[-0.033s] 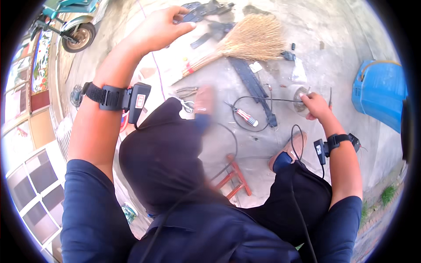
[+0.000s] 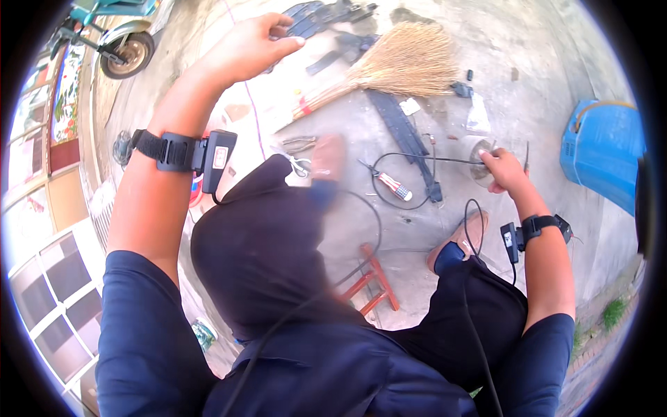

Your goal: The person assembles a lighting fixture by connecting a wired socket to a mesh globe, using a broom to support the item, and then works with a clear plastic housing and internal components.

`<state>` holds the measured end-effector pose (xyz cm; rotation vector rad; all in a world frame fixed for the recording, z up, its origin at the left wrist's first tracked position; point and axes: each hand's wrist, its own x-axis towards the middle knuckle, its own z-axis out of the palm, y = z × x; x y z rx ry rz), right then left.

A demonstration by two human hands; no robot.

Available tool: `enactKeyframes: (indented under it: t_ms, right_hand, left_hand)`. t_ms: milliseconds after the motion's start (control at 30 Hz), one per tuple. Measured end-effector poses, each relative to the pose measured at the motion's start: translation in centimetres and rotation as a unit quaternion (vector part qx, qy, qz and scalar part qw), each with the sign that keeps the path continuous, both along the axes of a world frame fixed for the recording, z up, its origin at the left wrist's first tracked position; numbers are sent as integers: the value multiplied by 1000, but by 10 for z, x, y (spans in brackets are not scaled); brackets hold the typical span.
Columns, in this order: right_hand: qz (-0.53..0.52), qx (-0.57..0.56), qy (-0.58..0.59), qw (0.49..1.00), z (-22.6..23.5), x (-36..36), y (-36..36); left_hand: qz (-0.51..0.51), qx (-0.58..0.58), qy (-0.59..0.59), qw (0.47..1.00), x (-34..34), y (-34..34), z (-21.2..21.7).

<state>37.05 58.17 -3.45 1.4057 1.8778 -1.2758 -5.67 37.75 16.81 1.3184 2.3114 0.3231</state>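
Observation:
My left hand [image 2: 257, 47] reaches out at the upper left, thumb and fingers apart with nothing between them. Just past its fingertips lie dark plastic pieces [image 2: 306, 21] on the ground. At the right, my right hand [image 2: 506, 169] is closed, its fingertips pinching a thin black cable [image 2: 451, 160]. A round, see-through piece [image 2: 476, 149], perhaps a roll of clear tape, sits right at those fingers; whether they grip it too is unclear. Beyond that hand a slim dark rod [image 2: 527, 156] sticks up. The cable curls around a screwdriver [image 2: 394, 186] with a patterned handle.
A straw broom [image 2: 410, 61] lies across the upper middle, partly over a long dark strip [image 2: 397, 121]. Pliers [image 2: 299, 144] and scissors [image 2: 300, 167] are beside my left shoe [image 2: 328, 156]. A blue bucket [image 2: 601, 153] stands far right; a reddish frame [image 2: 374, 281] is between my legs.
My left hand's fingers have come slightly away from the dark plastic pieces and are more spread. My right hand stays at the cable; the whole view has shifted a little.

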Motion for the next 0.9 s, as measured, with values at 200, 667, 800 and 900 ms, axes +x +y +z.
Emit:
enactKeyframes:
  t_ms: [200, 667, 800, 900]
  right_hand:
    - [-59, -9, -4, 998, 1, 3, -1]
    - [-10, 69, 107, 992, 124, -44, 22]
    - [-18, 100, 142, 985, 142, -61, 14]
    - [-56, 114, 167, 978, 152, -73, 4]
  left_hand:
    - [189, -99, -109, 971, -51, -95, -33]
    - [-44, -247, -41, 967, -41, -194, -235]
    - [-81, -264, -49, 960, -23, -192, -266]
    - [-71, -279, -65, 955, -18, -200, -284]
